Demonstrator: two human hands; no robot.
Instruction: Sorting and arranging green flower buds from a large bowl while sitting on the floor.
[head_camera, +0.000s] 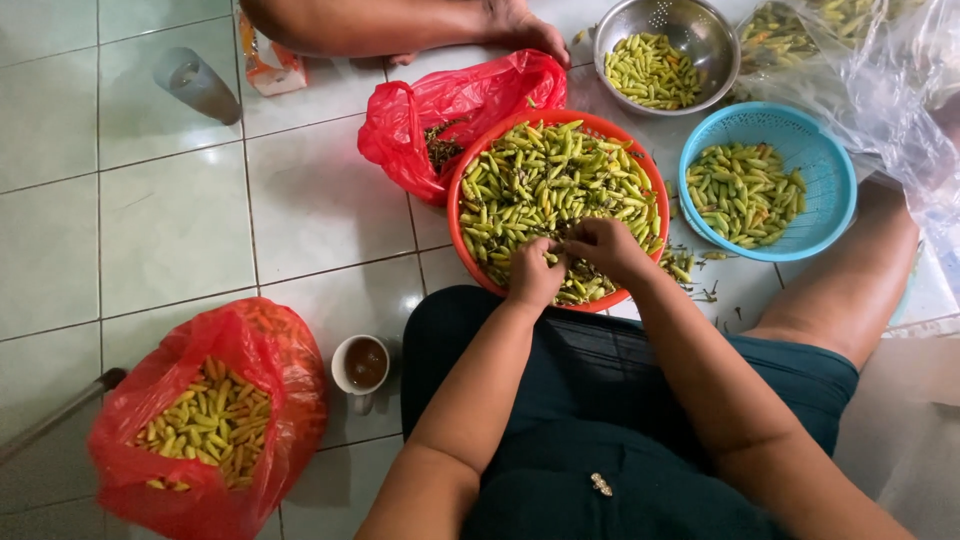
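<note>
Hands: left hand (535, 275), right hand (605, 245) pinching chilies in orange basket (470, 165).

Beside the orange basket (480, 150), the left hand (535, 275) and right hand (605, 248) hide whatever chili their fingertips pinch. Beyond that basket, another person's arm (400, 22) and a clear plastic bag (880, 60) are cut off by the frame's edge.

orange basket (470, 255): perforated plastic | colander (715, 35): shiny metal | bags (290, 370): glossy red plastic | floor (170, 220): glazed tile
</note>
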